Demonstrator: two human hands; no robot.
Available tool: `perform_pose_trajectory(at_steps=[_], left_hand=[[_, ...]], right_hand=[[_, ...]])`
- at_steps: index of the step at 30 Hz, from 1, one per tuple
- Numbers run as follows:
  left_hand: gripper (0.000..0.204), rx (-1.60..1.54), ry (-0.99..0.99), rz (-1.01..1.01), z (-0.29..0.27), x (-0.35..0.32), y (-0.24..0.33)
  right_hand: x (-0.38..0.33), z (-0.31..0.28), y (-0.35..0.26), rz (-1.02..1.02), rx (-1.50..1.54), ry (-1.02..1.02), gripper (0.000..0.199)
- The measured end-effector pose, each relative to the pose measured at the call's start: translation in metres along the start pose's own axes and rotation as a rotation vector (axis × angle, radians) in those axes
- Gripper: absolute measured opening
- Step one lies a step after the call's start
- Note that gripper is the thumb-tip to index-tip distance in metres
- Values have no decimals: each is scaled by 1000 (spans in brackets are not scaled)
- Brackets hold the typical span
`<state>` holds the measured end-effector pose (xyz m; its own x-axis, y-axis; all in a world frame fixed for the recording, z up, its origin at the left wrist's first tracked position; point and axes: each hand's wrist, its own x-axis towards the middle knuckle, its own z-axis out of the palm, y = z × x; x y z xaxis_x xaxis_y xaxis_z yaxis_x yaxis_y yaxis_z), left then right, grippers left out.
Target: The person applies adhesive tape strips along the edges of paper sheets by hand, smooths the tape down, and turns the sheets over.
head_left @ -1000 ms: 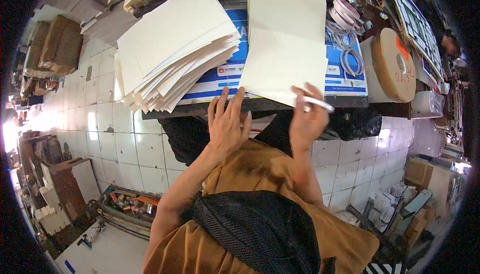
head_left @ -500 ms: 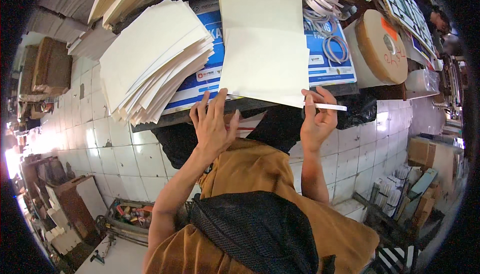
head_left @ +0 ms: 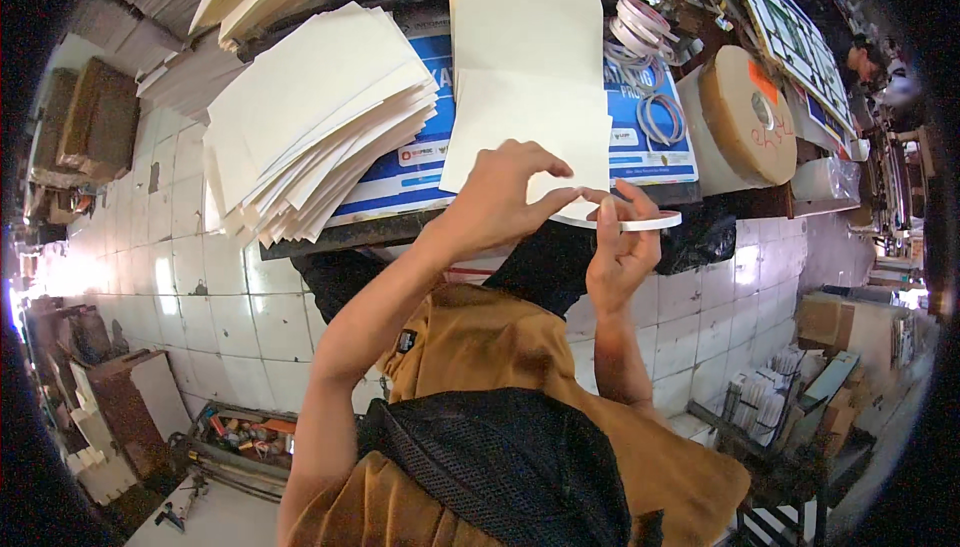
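A narrow roll of white tape [head_left: 655, 221] is held edge-on in my right hand [head_left: 622, 247], its thumb and fingers closed round it at the near edge of the table. Just left of it, my left hand [head_left: 505, 192] has thumb and fingers apart in a curve. The left thumb tip comes close to the right fingertips by the tape; whether it touches cannot be made out. Beneath the hands lies a long creased cream sheet of paper [head_left: 525, 22], its near edge partly hidden by my left hand. A fanned stack of cream sheets [head_left: 310, 107] lies to the left.
Under the paper is a blue printed sheet [head_left: 430, 127]. Several tape rolls [head_left: 640, 27] are piled at the back right, with loose rings [head_left: 660, 119] before them. A large brown-faced roll [head_left: 750, 117] stands on the right. Below lies a tiled floor [head_left: 230, 287].
My left hand has left the paper's near left corner and moved right, toward the tape. The right hand still holds the roll, slightly lower. The paper's far end now shows.
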<state>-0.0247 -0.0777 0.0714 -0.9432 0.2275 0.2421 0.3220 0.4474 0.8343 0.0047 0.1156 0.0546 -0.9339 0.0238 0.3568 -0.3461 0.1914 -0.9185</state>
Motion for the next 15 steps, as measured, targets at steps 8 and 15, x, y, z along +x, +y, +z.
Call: perform_pose_trajectory(at_steps=[8,15], left_hand=[[27,-261,-310,-126,-13,13,-11],[29,-292,-222,-241,-21,-1,-28]], right_hand=[[1,6,-1,-55,0,-21,31],[6,14,8,-97,-59,-7,31]])
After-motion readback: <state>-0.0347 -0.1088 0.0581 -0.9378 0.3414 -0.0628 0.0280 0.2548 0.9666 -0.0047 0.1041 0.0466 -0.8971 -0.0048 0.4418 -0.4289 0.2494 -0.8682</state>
